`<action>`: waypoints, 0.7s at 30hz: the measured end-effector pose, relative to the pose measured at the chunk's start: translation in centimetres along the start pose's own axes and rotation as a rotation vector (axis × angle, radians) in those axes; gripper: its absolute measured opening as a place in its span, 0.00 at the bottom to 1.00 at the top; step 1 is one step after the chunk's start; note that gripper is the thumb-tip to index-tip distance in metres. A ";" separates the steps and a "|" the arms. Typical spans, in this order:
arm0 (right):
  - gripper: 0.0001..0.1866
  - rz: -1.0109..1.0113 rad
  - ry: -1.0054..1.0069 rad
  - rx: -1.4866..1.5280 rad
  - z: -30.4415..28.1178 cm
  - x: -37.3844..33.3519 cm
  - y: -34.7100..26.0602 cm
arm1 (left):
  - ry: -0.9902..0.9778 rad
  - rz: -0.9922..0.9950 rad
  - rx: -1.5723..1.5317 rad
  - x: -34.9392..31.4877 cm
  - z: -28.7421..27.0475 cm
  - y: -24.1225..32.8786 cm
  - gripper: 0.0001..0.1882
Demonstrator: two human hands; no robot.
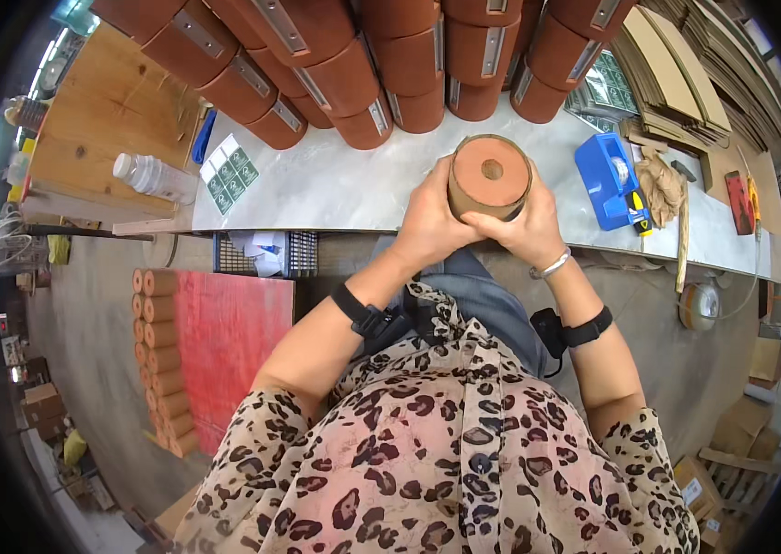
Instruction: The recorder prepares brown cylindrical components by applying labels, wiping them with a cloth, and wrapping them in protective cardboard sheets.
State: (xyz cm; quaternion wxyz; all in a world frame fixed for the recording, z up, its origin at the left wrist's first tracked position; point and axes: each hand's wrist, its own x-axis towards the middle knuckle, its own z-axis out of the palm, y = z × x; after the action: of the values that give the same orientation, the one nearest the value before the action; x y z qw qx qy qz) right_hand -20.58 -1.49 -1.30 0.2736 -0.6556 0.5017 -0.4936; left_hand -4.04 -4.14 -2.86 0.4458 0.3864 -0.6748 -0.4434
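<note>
Both my hands are wrapped round a short cylinder [512, 185] above the near edge of the table. Its flat reddish-brown end faces up, with a round hole in the middle, and its side looks darker, brownish. My left hand [430, 217] grips its left side. On the right, my right hand [529, 226] presses it with the thumb across the near side. Just beyond stand tall stacks of terracotta-coloured pots [409, 65] with pale strips down their sides. Whatever lies beneath the cylinder is hidden.
On the table [335, 189] lie green-and-white label sheets [229, 174], a clear plastic bottle [152, 175], a blue tape dispenser [603, 180] and crumpled brown paper [660, 185]. Flat cardboard [677, 65] is piled at the far right. Below left are a dark crate [302, 254] and stacked cylinders [161, 360].
</note>
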 end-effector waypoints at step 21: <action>0.28 0.396 -0.314 0.229 -4.4 -3.1 -3.9 | -0.284 1.105 0.950 2.0 -4.9 4.9 0.24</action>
State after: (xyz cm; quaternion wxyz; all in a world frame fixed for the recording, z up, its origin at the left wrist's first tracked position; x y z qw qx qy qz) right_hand -23.12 3.33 2.46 0.5113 -0.5783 0.5124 -0.3763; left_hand -0.59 -5.73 3.31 0.2971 0.0806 -0.9412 0.1396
